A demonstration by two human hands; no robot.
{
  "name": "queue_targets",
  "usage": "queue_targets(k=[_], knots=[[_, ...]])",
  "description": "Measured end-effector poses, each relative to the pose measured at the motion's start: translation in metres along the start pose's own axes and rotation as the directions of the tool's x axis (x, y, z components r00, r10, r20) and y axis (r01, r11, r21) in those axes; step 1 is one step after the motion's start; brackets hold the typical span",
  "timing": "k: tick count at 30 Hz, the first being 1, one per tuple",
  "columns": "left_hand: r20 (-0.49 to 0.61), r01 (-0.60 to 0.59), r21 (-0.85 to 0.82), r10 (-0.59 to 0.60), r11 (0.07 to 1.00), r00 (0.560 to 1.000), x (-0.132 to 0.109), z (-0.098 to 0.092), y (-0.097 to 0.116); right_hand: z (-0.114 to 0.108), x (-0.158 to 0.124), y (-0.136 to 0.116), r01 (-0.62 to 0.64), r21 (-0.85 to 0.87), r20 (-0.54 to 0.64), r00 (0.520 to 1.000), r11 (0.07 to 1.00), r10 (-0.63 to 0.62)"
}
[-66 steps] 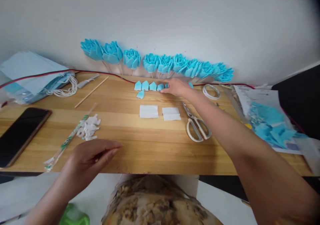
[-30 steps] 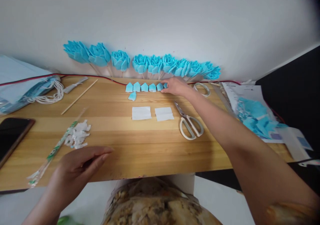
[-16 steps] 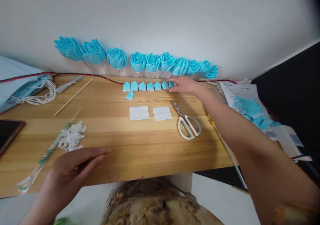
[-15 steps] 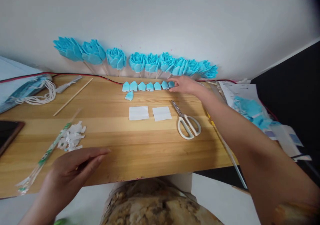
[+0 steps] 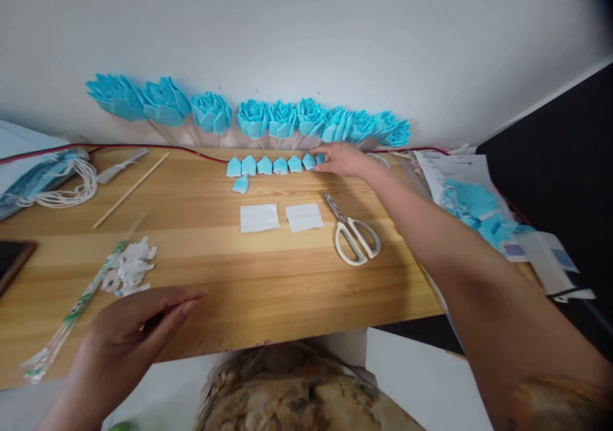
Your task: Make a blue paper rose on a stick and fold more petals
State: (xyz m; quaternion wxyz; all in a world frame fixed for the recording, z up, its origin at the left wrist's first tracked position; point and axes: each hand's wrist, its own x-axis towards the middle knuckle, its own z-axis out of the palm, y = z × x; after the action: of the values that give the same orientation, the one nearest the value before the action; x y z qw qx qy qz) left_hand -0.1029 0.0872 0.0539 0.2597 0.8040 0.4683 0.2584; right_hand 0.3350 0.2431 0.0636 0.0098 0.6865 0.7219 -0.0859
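Note:
My right hand (image 5: 341, 160) reaches to the right end of a row of small blue petal pieces (image 5: 265, 165), its fingertips on the last blue piece (image 5: 320, 159). A single blue piece (image 5: 240, 184) lies below the row's left end. My left hand (image 5: 131, 335) hovers near the front edge with thumb and fingers pressed together; nothing shows between them. Two white paper squares (image 5: 259, 218) (image 5: 305, 217) lie side by side in the middle. To their right are scissors (image 5: 352, 230) with white handles, blades nearly closed, pointing away.
Blue paper flowers (image 5: 252, 118) on sticks lean against the wall. At left on the wooden table (image 5: 205, 258) lie a stick (image 5: 131, 189), white scraps (image 5: 129, 267), a green-patterned wrapper (image 5: 76, 306), white cords (image 5: 83, 182) and a phone (image 5: 13, 262). Blue scraps (image 5: 474, 204) lie right.
The view has shifted slightly, so the table items appear a little further left. My right hand stays at the row's right end, and my left hand keeps its pinched shape.

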Motion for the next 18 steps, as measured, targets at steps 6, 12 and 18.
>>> queue_targets(k=[6, 12, 18], knots=[[-0.059, 0.067, -0.026, -0.068, 0.997, 0.996, 0.000, 0.003, 0.003, 0.005, 0.001, -0.005, 0.018, -0.033, -0.016, 1.000, 0.999, -0.018], [0.003, -0.026, 0.018, 0.026, 0.999, 1.000, 0.002, -0.002, -0.004, -0.001, -0.005, 0.010, -0.030, 0.090, -0.039, 0.999, 0.996, 0.033], [0.035, -0.046, 0.046, 0.045, 0.998, 0.998, 0.005, -0.005, -0.009, -0.004, -0.014, 0.030, -0.090, 0.100, -0.026, 0.995, 0.991, 0.093]])
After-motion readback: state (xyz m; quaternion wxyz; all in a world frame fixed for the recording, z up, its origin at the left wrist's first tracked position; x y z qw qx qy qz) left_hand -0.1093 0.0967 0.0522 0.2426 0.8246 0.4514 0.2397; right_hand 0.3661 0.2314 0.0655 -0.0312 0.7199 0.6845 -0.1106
